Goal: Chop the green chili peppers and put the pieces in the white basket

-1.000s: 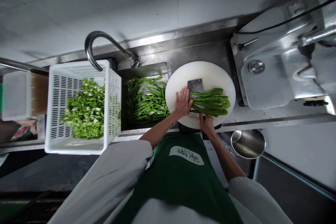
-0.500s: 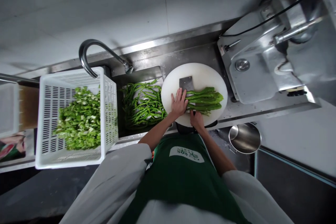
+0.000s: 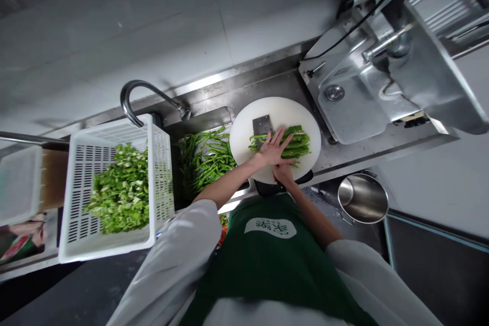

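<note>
On my feed the left hand (image 3: 275,147) lies flat with its fingers spread. It presses down on a bundle of long green peppers (image 3: 300,143) and grips nothing. The bundle lies crosswise on the round white cutting board (image 3: 244,138), with its ends pointing to the right. The right hand (image 3: 282,173) sits at the near rim of the board, just below the left hand, and is curled tight. It lines up with the cleaver (image 3: 262,126), whose flat blade shows beyond the left hand's fingers, lying across the left end of the bundle. I read the right hand as closed around the handle, though the fist hides the handle itself.

The board rests on a steel surface (image 3: 344,155). Left of it, the sink (image 3: 198,114) holds a heap of whole green peppers (image 3: 204,159) under a curved faucet (image 3: 147,88). Further left, a white slotted basket (image 3: 162,173) holds chopped green pieces (image 3: 118,194). To the right of the board a steel machine (image 3: 367,97) with a black cable fills the far corner. A steel pot (image 3: 362,198) sits lower down, below the front edge of the surface. The person's green apron (image 3: 267,260) and pale sleeves fill the bottom of my view.
</note>
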Demonstrator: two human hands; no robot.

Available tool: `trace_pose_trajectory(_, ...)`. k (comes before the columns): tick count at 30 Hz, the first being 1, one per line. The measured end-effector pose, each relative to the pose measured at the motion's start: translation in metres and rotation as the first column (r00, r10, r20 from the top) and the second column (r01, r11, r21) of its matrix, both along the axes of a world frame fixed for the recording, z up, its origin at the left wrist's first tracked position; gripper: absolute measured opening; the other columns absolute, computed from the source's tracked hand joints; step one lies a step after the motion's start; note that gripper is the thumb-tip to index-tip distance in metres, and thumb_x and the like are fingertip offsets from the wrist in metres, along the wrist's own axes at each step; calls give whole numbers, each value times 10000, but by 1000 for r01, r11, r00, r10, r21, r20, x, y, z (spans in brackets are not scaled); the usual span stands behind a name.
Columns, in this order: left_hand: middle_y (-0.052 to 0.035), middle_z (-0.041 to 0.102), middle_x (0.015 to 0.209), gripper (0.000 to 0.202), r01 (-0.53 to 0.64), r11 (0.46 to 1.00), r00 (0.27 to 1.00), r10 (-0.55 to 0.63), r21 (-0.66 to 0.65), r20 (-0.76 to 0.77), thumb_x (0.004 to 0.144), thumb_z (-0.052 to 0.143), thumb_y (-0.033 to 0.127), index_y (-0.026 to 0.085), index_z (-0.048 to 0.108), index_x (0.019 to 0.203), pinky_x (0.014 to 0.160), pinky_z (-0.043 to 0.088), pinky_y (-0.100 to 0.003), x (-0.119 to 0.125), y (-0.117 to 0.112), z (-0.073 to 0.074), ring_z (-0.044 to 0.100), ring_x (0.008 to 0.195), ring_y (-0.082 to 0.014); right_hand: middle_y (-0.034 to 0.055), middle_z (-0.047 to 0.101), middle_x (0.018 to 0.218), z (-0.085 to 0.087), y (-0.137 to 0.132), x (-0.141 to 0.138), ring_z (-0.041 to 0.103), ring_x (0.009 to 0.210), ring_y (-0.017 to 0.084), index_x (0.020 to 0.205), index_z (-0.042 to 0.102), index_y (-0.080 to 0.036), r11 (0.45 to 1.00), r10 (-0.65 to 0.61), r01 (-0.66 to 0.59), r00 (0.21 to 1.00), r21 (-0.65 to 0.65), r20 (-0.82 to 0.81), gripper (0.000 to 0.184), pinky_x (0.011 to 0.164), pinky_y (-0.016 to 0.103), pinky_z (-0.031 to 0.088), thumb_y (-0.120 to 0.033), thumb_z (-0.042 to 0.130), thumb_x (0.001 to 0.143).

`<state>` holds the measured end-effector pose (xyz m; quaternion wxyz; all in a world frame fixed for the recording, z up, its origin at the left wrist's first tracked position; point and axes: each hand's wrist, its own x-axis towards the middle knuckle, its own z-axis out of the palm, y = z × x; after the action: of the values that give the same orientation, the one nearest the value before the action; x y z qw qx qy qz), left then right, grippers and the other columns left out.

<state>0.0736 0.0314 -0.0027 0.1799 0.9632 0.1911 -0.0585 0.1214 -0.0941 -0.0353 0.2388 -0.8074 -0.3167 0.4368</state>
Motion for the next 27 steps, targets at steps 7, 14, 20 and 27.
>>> trace_pose_trajectory(7, -201, 64, 1766, 1455, 98, 995, 967, -103, -31, -232, 600, 864, 789, 223, 132, 1723, 1272, 164, -670, 41, 7, -17, 145, 1600, -513, 41, 646, 519, 3, 1, -11, 674, 550, 246, 1028, 722, -147, 994, -56, 64, 993, 83, -102, 325, 653, 321, 560, -368, 485, 992)
trace_pose_trajectory(14, -235, 311, 1698, 1116, 83, 991, 981, -63, 104, -181, 901, 711, 625, 198, 93, 1726, 1250, 270, -591, 47, -6, -19, 367, 1528, -442, 32, 629, 507, 8, -1, -20, 643, 493, 224, 1069, 678, -146, 994, -15, 31, 988, 108, -154, 291, 603, 298, 530, -337, 462, 1028)
trace_pose_trajectory(20, -221, 369, 1666, 964, 91, 992, 983, -76, 87, -168, 936, 721, 491, 175, 234, 1706, 1263, 286, -594, 58, 7, -17, 396, 1510, -427, 101, 747, 753, 16, -9, -43, 739, 725, 234, 1111, 651, -134, 981, 192, -191, 981, 33, -22, 339, 759, 293, 515, -405, 448, 1089)
trace_pose_trajectory(27, -178, 265, 1733, 1111, 74, 984, 974, -106, -164, -198, 821, 816, 619, 216, 256, 1692, 1263, 298, -626, 79, 72, 21, 266, 1588, -438, 205, 761, 1071, 45, -26, -27, 738, 1019, 286, 1184, 645, -113, 906, 422, -415, 875, -81, 237, 344, 829, 290, 455, -389, 457, 1099)
